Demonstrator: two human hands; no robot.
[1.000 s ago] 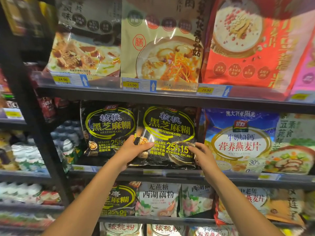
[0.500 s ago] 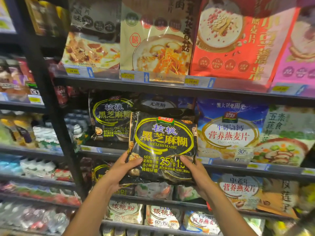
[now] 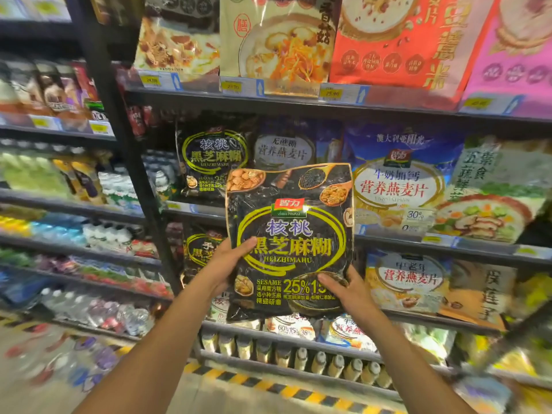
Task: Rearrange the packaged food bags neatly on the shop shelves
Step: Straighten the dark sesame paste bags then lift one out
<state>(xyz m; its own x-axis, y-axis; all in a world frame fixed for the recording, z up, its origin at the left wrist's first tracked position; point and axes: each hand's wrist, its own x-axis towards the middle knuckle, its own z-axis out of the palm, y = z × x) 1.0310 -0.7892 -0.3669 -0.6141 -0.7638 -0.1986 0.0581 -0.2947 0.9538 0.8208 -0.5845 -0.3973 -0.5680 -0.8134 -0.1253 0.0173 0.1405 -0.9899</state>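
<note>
I hold a black sesame-walnut bag [image 3: 291, 234] with yellow-green lettering upright in front of the shelves, clear of them. My left hand [image 3: 228, 262] grips its left edge, thumb across the front. My right hand [image 3: 348, 292] grips the lower right corner, thumb on the front. A matching black bag [image 3: 209, 161] stands on the middle shelf [image 3: 478, 245] at its left end. Beside it, a dark blue oat bag [image 3: 285, 144] shows in the slot behind the bag I hold.
Blue-and-white oat bags [image 3: 397, 180] and a vegetable cereal bag [image 3: 495, 192] fill the middle shelf's right side. The upper shelf [image 3: 298, 98] carries large soup and red bags. Lower shelves hold more bags and small bottles [image 3: 298, 358]. Yellow-black tape [image 3: 268, 386] marks the floor edge.
Both hands pulled the black bag off the middle shelf, toward me and downward. The dark blue oat bag behind its slot came into view. My view shifted down and right.
</note>
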